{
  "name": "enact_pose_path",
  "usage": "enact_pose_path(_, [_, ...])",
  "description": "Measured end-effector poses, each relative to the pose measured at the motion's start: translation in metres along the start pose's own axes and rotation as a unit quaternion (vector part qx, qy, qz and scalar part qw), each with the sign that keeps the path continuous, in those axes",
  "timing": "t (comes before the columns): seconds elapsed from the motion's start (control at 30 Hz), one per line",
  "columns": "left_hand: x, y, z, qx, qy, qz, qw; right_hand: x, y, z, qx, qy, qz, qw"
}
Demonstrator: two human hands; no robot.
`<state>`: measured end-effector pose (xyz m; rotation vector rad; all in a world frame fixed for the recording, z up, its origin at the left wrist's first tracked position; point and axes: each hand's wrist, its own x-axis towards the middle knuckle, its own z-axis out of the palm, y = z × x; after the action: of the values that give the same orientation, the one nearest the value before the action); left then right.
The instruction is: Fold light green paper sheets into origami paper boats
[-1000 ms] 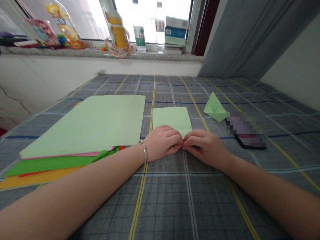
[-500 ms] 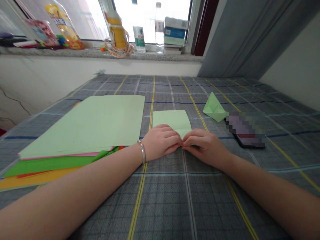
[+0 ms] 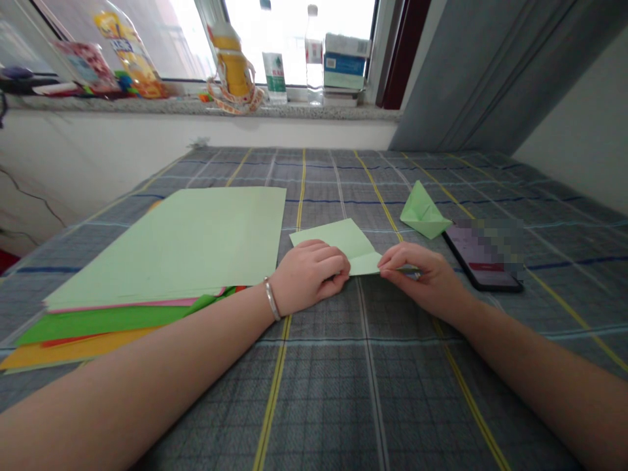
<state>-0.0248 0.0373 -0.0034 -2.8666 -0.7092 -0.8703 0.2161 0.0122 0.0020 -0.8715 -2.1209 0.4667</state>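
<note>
A small pale green sheet of paper (image 3: 343, 237) lies turned at a slant on the checked cloth, with a crease running near its close edge. My left hand (image 3: 314, 269) has its fingers curled over the paper's near left part and grips that edge. At the right corner, my right hand (image 3: 417, 271) pinches the paper between thumb and fingertips. The two hands are a little apart, with a strip of the near edge showing between them. Beyond my right hand stands a folded green paper piece (image 3: 422, 212) with a pointed top.
To the left lies a stack of large pale green sheets (image 3: 196, 242) over green and orange paper (image 3: 112, 324). A phone (image 3: 483, 261) lies at the right, close to the folded piece. Bottles (image 3: 314, 55) and boxes (image 3: 346, 62) stand on the windowsill behind.
The small sheet has turned, its far right corner shifting left. My right hand has moved right, away from my left hand, which has drifted slightly left.
</note>
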Motion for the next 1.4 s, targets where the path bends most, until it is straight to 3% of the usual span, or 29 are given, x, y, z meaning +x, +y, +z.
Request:
enact_pose_path(0.27, [-0.004,-0.004,-0.006,-0.006,-0.024,-0.032,0.999,-0.001,0.012,-0.015,-0.024,0.025,0.007,0.999])
enact_pose_path(0.63, [-0.004,-0.009,-0.005,-0.054,-0.005,-0.098,0.994,-0.003,0.028,-0.034,-0.051,0.07,0.027,0.996])
enact_pose_path(1.17, [-0.005,-0.008,-0.005,-0.071,-0.019,-0.067,0.995,-0.006,0.035,-0.036,-0.059,0.061,0.042,0.996])
enact_pose_path(1.4, [-0.005,-0.005,-0.003,-0.091,-0.01,-0.113,0.989,-0.006,0.032,-0.03,-0.039,0.068,0.058,0.995])
